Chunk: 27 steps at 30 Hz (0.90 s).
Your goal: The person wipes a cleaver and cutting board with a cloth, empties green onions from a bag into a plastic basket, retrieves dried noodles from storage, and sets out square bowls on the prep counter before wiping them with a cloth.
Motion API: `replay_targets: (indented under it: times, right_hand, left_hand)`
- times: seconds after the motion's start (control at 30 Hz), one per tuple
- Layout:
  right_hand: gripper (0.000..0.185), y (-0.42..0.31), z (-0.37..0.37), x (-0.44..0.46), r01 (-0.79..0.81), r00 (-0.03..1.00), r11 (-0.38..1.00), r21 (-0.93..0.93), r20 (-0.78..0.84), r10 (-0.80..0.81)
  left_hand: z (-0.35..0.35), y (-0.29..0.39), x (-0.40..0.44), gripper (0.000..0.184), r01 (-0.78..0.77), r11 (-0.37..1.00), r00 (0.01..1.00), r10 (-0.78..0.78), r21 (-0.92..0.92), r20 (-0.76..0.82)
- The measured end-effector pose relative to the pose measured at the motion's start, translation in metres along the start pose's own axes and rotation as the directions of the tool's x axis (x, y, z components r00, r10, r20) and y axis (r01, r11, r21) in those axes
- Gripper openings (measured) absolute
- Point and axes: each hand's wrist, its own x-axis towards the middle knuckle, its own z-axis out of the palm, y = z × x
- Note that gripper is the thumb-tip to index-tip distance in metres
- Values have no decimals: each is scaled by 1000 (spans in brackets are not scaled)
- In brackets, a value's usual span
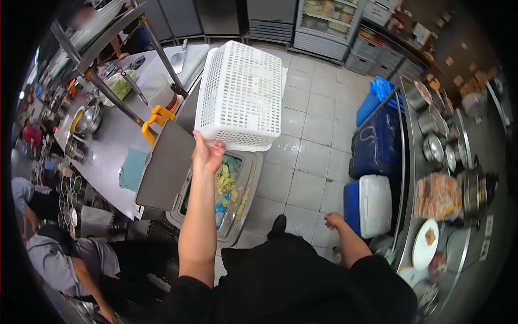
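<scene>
My left hand (209,154) grips the near edge of a white perforated plastic basket (245,89), thumb on one side and fingers on the other. The basket is tilted, with slotted walls facing up toward me; its inside is hidden. Below it stands a waste bin (245,216) holding leafy scraps, clear plastic and something blue. Its grey lid (164,167) is swung up on the left, partly behind my forearm. My right hand (334,220) hangs at my right with its fingers curled in and nothing visible in them, near a white-lidded cooler box (375,205).
A steel table (110,156) on the left carries a knife (184,51), a plastic tub (157,89) and a green cloth (133,169). At lower left, a co-worker (70,264) bends over. Pots and a white plate (426,243) fill the right counter; tiled floor (307,127) lies between.
</scene>
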Motion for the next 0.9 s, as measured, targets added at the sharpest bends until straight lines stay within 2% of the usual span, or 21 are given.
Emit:
replay_targets:
  times: [0.07, 0.1, 0.17, 0.2, 0.27, 0.37, 0.4, 0.43, 0.5, 0.57, 0.6, 0.63, 0.7, 0.73, 0.77, 0.83, 0.9]
  right_hand:
    - [27, -64, -41, 5, 207, 976, 977, 48, -74, -203]
    - [27, -95, -55, 8, 214, 975, 976, 27, -67, -212]
    - [26, -153, -84, 9, 336, 941, 934, 125, -89, -327]
    - [26, -182, -97, 7, 353, 935, 930, 104, -84, -345]
    - [29, -231, -123, 6, 492, 870, 869, 46, -7, -493]
    - [29, -299, -169, 30, 552, 831, 834, -3, 91, -550]
    - [29, -318, -186, 38, 562, 824, 827, -22, 107, -557]
    - [28, -337, -204, 50, 563, 825, 825, -43, 93, -558]
    - [27, -368, -242, 78, 572, 819, 817, -73, 85, -567]
    - [27, -379, -289, 115, 509, 860, 860, -18, 31, -509]
    - [25, -380, -313, 121, 441, 898, 897, -28, 8, -441]
    - [24, -375, -335, 126, 370, 929, 928, -36, -10, -371]
    - [20, -349, -388, 164, 304, 952, 947, -108, 11, -305]
    - [22, -335, -410, 172, 296, 954, 954, -43, -26, -298]
    - [21, -327, -428, 176, 197, 974, 978, -63, -105, -203]
    - [20, -288, -471, 215, 102, 994, 983, 152, -44, -97]
    - [20, -232, -500, 294, -205, 974, 936, 288, -32, 223]
  left_hand:
    - [-7, -20, 40, 52, -32, 996, 999, 28, -88, -47]
    - [-5, -26, 53, 52, -51, 994, 997, 45, -100, -56]
    - [2, -41, 73, 51, -49, 983, 997, 39, -174, -64]
    - [0, -46, 86, 51, -53, 984, 998, 46, -168, -45]
    - [11, -53, 104, 50, -67, 977, 998, 65, -201, -20]
    - [48, -59, 128, 47, -104, 965, 994, 105, -241, -6]
    - [59, -60, 139, 46, -124, 958, 989, 140, -258, 47]
    - [75, -58, 151, 45, -142, 952, 979, 176, -272, 103]
    - [101, -55, 180, 45, -170, 941, 973, 207, -291, 100]
    - [120, -49, 217, 46, -285, 906, 952, 306, -313, 21]
    - [115, -49, 245, 47, -344, 885, 939, 323, -313, -120]
    - [95, -54, 273, 47, -360, 880, 933, 331, -311, -144]
    - [63, -59, 326, 46, -423, 838, 866, 262, -345, -425]
    - [70, -60, 335, 49, -441, 839, 812, 222, -319, -540]
    - [80, -62, 339, 49, -456, 834, 803, 234, -312, -548]
    - [114, -63, 347, 50, -428, 865, 849, 285, -263, -445]
    - [164, -70, 350, 49, -444, 874, 826, 313, -198, -469]
